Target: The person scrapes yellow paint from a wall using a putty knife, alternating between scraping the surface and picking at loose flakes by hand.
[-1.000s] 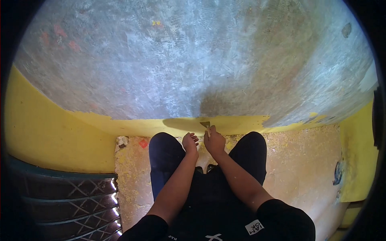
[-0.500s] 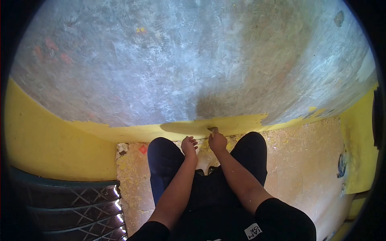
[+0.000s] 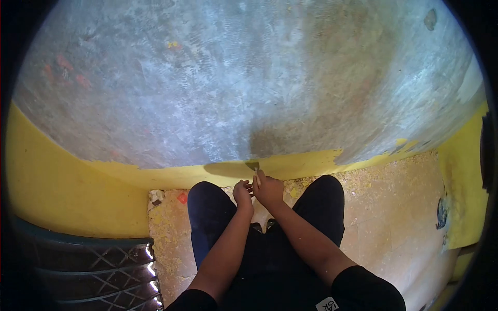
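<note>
My right hand (image 3: pixel 269 191) is closed round the pale handle of a scraper (image 3: pixel 253 166). The scraper's flat blade points up and lies against the yellow paint strip (image 3: pixel 301 161) low on the wall. Close beside it, my left hand (image 3: pixel 242 195) holds nothing that shows; its fingers are loosely bent and apart, tips near the scraper's handle and my right hand. Above the strip the wall (image 3: pixel 218 93) is bare grey with a ragged paint edge.
Yellow paint flakes litter the tiled floor (image 3: pixel 384 223). A white chunk (image 3: pixel 156 196) and a red scrap (image 3: pixel 182 197) lie by the left corner. A dark lattice rack (image 3: pixel 93 269) stands at lower left. My bent knees (image 3: pixel 324 202) flank my hands.
My right hand and the scraper have moved left along the yellow strip, the blade turning more upright. My left hand is now right beside the right one. The view has shifted slightly.
</note>
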A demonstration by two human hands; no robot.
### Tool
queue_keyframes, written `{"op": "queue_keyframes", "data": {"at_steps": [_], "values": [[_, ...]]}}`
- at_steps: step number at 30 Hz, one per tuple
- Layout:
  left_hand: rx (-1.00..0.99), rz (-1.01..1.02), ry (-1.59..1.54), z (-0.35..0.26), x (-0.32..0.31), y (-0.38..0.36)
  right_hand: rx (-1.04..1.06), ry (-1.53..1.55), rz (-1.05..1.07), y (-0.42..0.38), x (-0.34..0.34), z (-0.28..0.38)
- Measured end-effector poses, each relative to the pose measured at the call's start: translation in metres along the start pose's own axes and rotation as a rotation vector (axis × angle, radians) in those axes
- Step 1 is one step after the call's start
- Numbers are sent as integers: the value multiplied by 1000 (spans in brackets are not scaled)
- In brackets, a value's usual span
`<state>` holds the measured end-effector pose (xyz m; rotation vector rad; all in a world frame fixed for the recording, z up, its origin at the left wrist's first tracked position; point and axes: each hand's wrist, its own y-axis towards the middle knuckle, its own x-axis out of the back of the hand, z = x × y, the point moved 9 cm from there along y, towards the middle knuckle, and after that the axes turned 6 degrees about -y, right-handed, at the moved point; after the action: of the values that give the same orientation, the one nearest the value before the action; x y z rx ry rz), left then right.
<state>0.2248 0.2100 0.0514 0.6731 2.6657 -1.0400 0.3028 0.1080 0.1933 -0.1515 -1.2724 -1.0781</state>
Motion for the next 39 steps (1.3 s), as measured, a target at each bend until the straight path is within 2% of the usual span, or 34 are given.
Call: {"op": "queue_keyframes", "data": {"at_steps": [2, 5, 6, 8, 9, 11, 14, 21, 24, 28, 30, 33, 36, 39], "values": [[10, -21, 17, 2, 5, 4, -183, -127, 154, -8, -39, -34], [14, -30, 30, -1, 10, 3, -294, -117, 114, -4, -32, -59], [25, -42, 14, 0, 13, 2, -288, -110, 121, -2, -34, -56], [28, -61, 12, -4, 16, 1, -208, 37, -59, 16, 18, -25], [15, -52, -14, -5, 15, 2, -202, 36, -46, 17, 30, -15], [-2, -27, -32, -7, 9, -2, -12, 51, -159, 15, 54, 16], [-32, 10, 8, -6, -1, -5, 42, 61, -150, 12, 26, 9], [8, -17, 25, -10, 0, -7, 78, 81, -216, 14, 58, 26], [9, -13, -13, -10, -1, -8, 51, 140, -149, 12, 12, 4], [-4, -9, -43, -10, 2, -4, 23, 144, -92, 15, 26, 21], [1, -40, -24, -13, 1, -8, 129, 97, -210, 12, 43, 30], [-14, -22, -22, -10, 0, -7, 173, 77, -78, -2, -6, 18], [-58, -26, -154, -11, 3, 2, 97, 94, -68, 5, 13, 31], [-111, -145, -112, -19, 16, 2, 65, 46, -88, 9, 20, 19]]}}
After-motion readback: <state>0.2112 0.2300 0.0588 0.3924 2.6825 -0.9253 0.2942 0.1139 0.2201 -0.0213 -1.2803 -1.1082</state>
